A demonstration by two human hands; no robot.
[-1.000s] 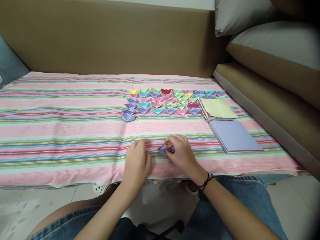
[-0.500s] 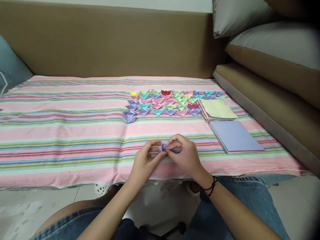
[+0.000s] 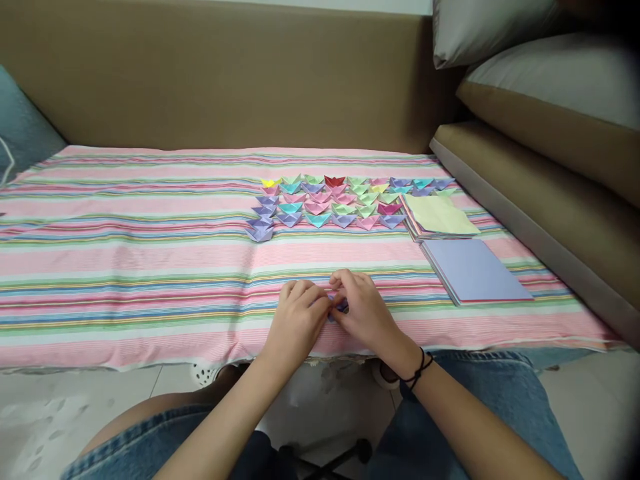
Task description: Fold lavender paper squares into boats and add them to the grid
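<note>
My left hand [image 3: 299,317] and my right hand [image 3: 364,310] meet near the front edge of a striped cloth [image 3: 150,267]. Between their curled fingers sits a small folded purple paper piece [image 3: 338,305], mostly hidden; both hands pinch it. Farther back lie several rows of small folded paper shapes [image 3: 345,200] in many colours. To the right lie two stacks of square paper, one topped pale yellow [image 3: 440,215] and one topped lilac [image 3: 473,268].
The cloth covers a brown sofa seat with a backrest [image 3: 225,73] behind and cushions [image 3: 550,100] at the right. A blue-grey pillow [image 3: 20,133] sits at the far left. My knees in denim and a tiled floor [image 3: 60,413] are below.
My left hand has come from lying beside the paper to pinching it together with my right hand. Both hands have lifted it and then lowered it close to the cloth.
</note>
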